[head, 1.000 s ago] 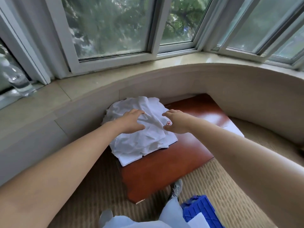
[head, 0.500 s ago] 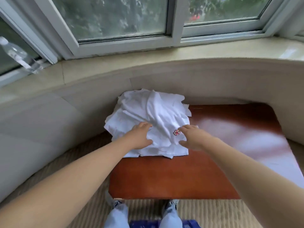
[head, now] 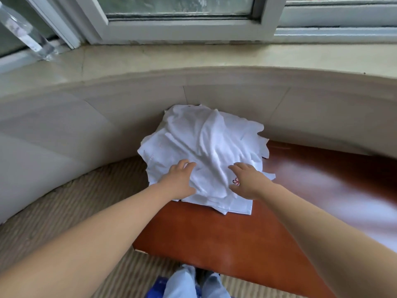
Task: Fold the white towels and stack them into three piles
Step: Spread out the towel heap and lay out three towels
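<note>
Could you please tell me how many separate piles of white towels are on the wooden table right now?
1: a single crumpled heap of white towels at the table's far left corner, under the left hand and right hand. How many towels it holds cannot be told.

A clear plastic bottle point(head: 25, 37) lies tilted on the stone windowsill point(head: 193, 59) at ten o'clock, below the window frame point(head: 182, 29). Ribbed beige carpet point(head: 71, 201) spreads at eight o'clock; a blue crate point(head: 156, 289) shows at six.
</note>
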Demonstrator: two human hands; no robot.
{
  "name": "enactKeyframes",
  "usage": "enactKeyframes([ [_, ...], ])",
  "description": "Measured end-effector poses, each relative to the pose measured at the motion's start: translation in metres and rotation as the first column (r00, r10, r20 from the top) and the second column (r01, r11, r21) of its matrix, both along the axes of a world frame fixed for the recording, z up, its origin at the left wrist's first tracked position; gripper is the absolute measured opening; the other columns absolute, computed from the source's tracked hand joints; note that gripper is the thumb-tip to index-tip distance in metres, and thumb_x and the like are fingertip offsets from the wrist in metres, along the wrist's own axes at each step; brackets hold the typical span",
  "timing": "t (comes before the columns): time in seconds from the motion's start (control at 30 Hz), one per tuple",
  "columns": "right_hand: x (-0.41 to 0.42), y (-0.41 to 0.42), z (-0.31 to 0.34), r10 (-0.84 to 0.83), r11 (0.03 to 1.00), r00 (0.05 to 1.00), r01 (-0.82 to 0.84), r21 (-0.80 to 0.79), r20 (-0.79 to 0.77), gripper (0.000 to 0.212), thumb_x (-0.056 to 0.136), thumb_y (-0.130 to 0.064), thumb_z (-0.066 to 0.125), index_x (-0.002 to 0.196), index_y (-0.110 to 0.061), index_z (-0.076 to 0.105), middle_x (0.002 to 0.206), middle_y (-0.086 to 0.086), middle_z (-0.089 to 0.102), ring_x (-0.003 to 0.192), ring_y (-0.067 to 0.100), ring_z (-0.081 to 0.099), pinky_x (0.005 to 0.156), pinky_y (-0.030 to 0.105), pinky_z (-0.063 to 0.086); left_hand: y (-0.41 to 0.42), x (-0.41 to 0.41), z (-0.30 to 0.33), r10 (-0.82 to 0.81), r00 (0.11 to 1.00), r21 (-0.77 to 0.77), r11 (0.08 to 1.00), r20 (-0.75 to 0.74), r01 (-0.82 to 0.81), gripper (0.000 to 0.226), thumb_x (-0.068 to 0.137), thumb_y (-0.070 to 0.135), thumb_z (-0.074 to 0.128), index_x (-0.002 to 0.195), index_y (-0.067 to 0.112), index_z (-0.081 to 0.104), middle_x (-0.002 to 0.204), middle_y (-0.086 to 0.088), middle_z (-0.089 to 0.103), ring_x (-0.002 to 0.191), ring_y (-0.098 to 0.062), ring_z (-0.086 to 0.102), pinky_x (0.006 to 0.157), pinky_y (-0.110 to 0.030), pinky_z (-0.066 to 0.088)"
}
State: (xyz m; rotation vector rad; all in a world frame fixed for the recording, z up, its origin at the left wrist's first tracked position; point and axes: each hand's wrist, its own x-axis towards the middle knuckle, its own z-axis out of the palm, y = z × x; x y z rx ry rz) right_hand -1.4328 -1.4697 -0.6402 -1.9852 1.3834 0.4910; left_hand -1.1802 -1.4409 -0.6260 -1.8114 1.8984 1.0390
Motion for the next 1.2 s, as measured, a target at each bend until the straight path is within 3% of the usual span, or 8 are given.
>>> enactKeyframes([
  [0.27,0.007,-0.051,-0.063,-0.001,0.996,0.999,-0.003,-0.086,-0.047,0.085,0.094,-0.043,0.062,0.162,-0.030,0.011,0.170,0.003,0.006,0.156,0.028,0.005,0.119,0.044,0.029,-0.062,-0.005,-0.069,-0.099,0.980,-0.050,0.993,0.170,0.109,0.109,0.088,0.044,0.071,0.160,0.039,-0.011,0.167,0.003,-0.020,0.154,-0.033,0.002,0.110,-0.048,0.043],
  [0.4,0.018,-0.082,-0.097,0.021,0.985,0.997,-0.033,-0.167,-0.073,0.098,0.089,-0.049,0.067,0.161,-0.038,0.000,0.169,0.003,-0.003,0.156,0.032,-0.002,0.121,0.047,0.022,-0.112,-0.009,-0.103,-0.241,0.924,-0.102,0.954,0.296,0.281,0.115,0.090,0.046,0.071,0.155,0.043,-0.024,0.164,-0.001,-0.031,0.153,-0.043,-0.010,0.116,-0.061,0.029],
  [0.53,0.034,-0.115,-0.134,0.010,0.991,0.991,-0.028,-0.131,-0.135,0.114,0.084,-0.061,0.071,0.159,-0.043,-0.013,0.168,0.000,-0.017,0.155,0.033,-0.014,0.123,0.058,0.011,-0.152,-0.004,-0.138,-0.327,0.886,-0.041,0.932,0.329,0.360,0.127,0.083,0.043,0.079,0.150,0.052,-0.029,0.161,0.002,-0.039,0.151,-0.047,-0.016,0.114,-0.072,0.021],
  [0.7,0.047,-0.128,-0.179,0.044,0.997,0.969,-0.057,-0.044,-0.242,0.134,0.071,-0.073,0.073,0.155,-0.041,-0.027,0.163,0.003,-0.035,0.151,0.039,-0.028,0.119,0.071,0.007,-0.167,0.006,-0.179,-0.417,0.840,0.047,0.902,0.347,0.429,0.137,0.076,0.061,0.078,0.139,0.052,-0.044,0.166,-0.003,-0.025,0.151,-0.048,-0.012,0.105,-0.075,0.031],
  [0.97,0.063,-0.152,-0.207,0.140,0.990,0.923,-0.127,0.060,-0.358,0.164,0.047,-0.087,0.077,0.145,-0.031,-0.042,0.159,0.014,-0.039,0.147,0.052,-0.027,0.111,0.079,0.013,-0.192,0.009,-0.213,-0.514,0.790,0.090,0.852,0.334,0.516,0.137,0.077,0.061,0.077,0.145,0.046,-0.041,0.165,-0.005,-0.018,0.150,-0.048,0.003,0.095,-0.066,0.049],
  [1.07,0.073,-0.149,-0.214,0.142,0.990,0.916,-0.139,0.037,-0.375,0.164,0.049,-0.087,0.076,0.144,-0.026,-0.043,0.158,0.020,-0.035,0.146,0.059,-0.021,0.109,0.080,0.017,-0.193,0.015,-0.221,-0.541,0.777,0.054,0.830,0.322,0.555,0.131,0.080,0.056,0.075,0.149,0.043,-0.036,0.164,-0.007,-0.009,0.145,-0.047,0.016,0.091,-0.056,0.055],
  [1.2,0.076,-0.141,-0.223,0.092,0.988,0.914,-0.134,-0.081,-0.395,0.145,0.065,-0.084,0.068,0.151,-0.025,-0.033,0.163,0.022,-0.023,0.147,0.059,-0.013,0.111,0.076,0.022,-0.194,0.017,-0.229,-0.559,0.760,-0.046,0.795,0.330,0.605,0.112,0.089,0.044,0.066,0.156,0.039,-0.023,0.156,-0.007,0.011,0.128,-0.041,0.038,0.081,-0.047,0.059],
])
